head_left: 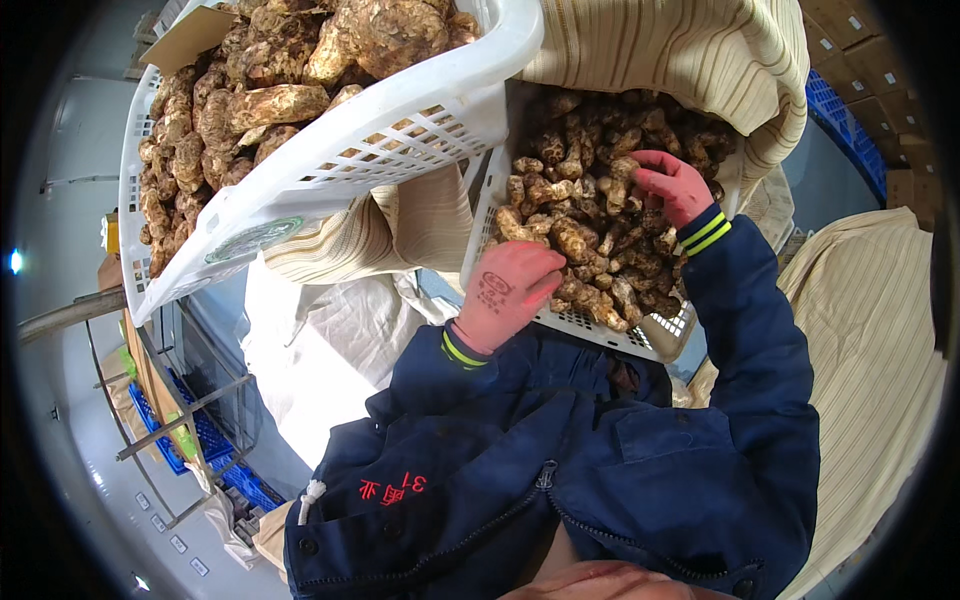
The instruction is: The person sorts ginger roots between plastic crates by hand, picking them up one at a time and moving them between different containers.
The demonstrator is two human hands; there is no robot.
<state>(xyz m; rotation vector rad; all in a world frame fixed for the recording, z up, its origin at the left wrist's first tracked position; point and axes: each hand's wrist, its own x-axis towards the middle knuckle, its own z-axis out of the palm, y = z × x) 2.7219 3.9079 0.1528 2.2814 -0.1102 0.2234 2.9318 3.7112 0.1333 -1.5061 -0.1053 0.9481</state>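
The raised white basket (478,125) crowds in from the upper left, its perforated wall hiding part of the left side of the lower basket (683,322). A striped cloth (660,50) drapes over the far side of that lower basket, and more striped fabric (380,230) hangs beneath the raised one. Left of the person's lap lies a crumpled white sheet (320,340); farther left stand a metal frame (185,410) and blue crates (205,425). On the right a large pale striped cover (870,370) spreads close to the sleeve of the dark blue jacket (640,480). Behind, at the upper right, brown cartons (860,65) are stacked near blue plastic latticework (845,120).

The raised basket is heaped with big, brown, knobbly pieces (285,105), with a cardboard flap (188,40) at its far left edge. The lower basket, in front of the person, holds many smaller brown and cream pieces (590,245), piled unevenly against one another.

The right hand (672,187), in a pink glove, reaches over the lower basket; its grip is pinched on a pale knobbly piece (620,172) at the top of the pile. The left hand (508,290), gloved alike, is at the basket's near left side, fingers bent towards the pieces; whether its grip has anything cannot be told.
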